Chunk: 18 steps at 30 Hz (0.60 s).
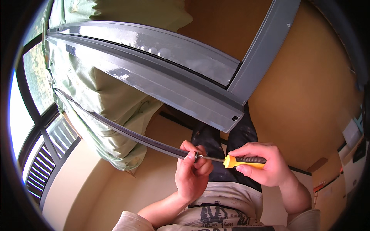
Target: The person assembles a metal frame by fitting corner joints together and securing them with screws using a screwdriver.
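My left hand (192,173) is closed round the near end of a long, thin dark strip (127,133), which runs off to the far left. At that end sits a small dark fitting (196,157) between my fingers, partly hidden by them. In my right hand (271,163) is a screwdriver (246,162) with a yellow and black handle. Its metal shaft points left, and the tip meets the fitting or lies right at it. Beyond my hands lies a large grey metal frame (165,90), its near corner showing a dark round hole.
Pale green cloth (119,111) hangs under the frame on the left. A second grey frame bar (266,54) rises at the upper right from the corner. Windows with dark bars (42,115) stand at the far left. Brown floor (308,88) spreads to the right.
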### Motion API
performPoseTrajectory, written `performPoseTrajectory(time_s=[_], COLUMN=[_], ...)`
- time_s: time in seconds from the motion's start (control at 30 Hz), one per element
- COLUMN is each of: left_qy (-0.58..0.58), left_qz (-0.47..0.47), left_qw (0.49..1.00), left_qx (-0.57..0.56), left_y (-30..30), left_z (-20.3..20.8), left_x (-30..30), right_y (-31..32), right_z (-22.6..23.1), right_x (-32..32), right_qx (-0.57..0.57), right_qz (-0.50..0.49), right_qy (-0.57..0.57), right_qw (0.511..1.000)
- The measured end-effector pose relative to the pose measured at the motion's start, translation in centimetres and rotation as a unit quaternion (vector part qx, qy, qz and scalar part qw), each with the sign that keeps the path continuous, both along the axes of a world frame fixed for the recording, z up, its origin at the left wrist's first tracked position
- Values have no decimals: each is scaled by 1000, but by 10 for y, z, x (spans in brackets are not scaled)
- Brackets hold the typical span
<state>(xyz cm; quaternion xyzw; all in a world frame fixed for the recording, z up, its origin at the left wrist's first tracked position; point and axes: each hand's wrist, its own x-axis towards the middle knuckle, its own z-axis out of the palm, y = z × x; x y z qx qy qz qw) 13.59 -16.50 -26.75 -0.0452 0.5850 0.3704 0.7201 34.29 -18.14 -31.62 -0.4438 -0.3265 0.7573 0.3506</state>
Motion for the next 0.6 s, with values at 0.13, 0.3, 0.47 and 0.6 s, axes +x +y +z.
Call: performPoseTrajectory(time_s=[0.13,0.3,0.47,0.6], left_qy=[7,14,11,-2], left_qz=[5,13,-14,-21], left_qw=[1000,1000,1000,1000], left_qx=[4,-5,-1,-16], left_y=[-2,3,11,12], left_z=[-1,0,2,1], left_x=[-2,-4,-11,-14], right_y=[6,11,6,-12], right_z=[10,18,8,5], right_x=[-6,-11,-14,-15], right_qx=[130,464,400,-47], right_qz=[7,73,-10,-154], right_qy=[-134,-367,-292,53], right_qw=[982,803,868,985])
